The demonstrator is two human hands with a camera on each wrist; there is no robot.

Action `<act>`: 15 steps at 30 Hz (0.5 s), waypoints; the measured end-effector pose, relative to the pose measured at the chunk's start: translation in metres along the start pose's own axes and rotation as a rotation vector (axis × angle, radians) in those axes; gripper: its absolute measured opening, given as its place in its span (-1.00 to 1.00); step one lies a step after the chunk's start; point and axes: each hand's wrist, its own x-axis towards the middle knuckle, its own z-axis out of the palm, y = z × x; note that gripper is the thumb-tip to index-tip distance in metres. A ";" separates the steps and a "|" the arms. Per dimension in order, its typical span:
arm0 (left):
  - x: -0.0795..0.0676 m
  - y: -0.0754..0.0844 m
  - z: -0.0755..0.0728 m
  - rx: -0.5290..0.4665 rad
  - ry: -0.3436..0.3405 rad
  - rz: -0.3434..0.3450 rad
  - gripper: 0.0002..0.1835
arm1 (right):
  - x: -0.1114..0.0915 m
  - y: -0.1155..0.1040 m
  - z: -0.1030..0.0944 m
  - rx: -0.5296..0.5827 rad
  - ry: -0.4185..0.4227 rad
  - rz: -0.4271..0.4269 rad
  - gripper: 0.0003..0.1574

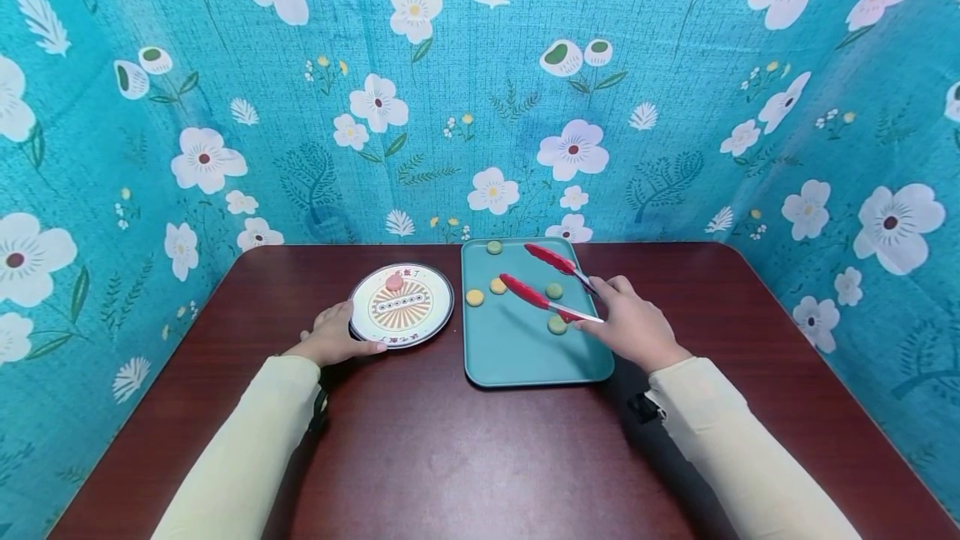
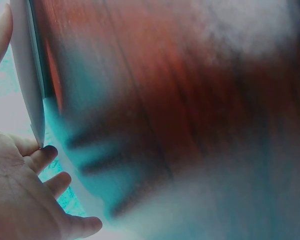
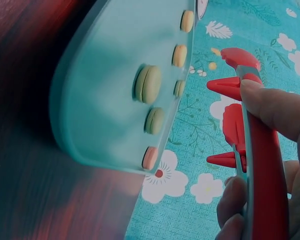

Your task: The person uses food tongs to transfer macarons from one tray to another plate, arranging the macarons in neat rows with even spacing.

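From the bench's (image 1: 450, 457) near edge, the plate (image 1: 375, 302) lies between eleven and twelve o'clock, with the tray (image 1: 517, 357) just past twelve, at the plate's three o'clock. One macaron (image 1: 393, 282) sits on the plate near twelve; the left hand (image 1: 330, 336) touches its eight o'clock rim. Six macarons (image 1: 553, 291) lie on the tray: one at eleven, two between nine and ten, one toward the one o'clock corner, two near centre at one and four. Tongs (image 1: 558, 308) in the right hand (image 1: 633, 322) reach over the tray from three, tips toward ten. A curtain (image 1: 450, 107) stands behind at twelve.
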 end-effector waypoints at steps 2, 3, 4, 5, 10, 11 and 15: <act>0.000 0.000 0.000 -0.001 -0.001 -0.004 0.34 | 0.000 0.003 0.000 0.000 -0.002 0.003 0.11; 0.000 0.000 0.000 -0.001 -0.002 -0.005 0.34 | 0.000 0.004 -0.001 -0.001 -0.002 0.005 0.12; 0.000 0.000 0.001 -0.001 -0.002 -0.006 0.34 | -0.001 0.005 -0.001 -0.001 -0.002 0.006 0.12; 0.001 0.000 0.001 0.000 -0.002 -0.007 0.34 | 0.000 0.006 -0.001 -0.001 -0.002 0.006 0.12; 0.003 -0.001 0.002 0.001 0.000 -0.009 0.36 | 0.000 0.011 -0.003 -0.008 -0.003 0.014 0.11; 0.004 -0.002 0.002 0.000 0.001 -0.008 0.36 | 0.000 0.012 -0.003 -0.012 -0.003 0.017 0.11; 0.005 -0.004 0.002 0.000 0.004 -0.006 0.36 | 0.001 0.016 -0.004 -0.018 -0.005 0.021 0.08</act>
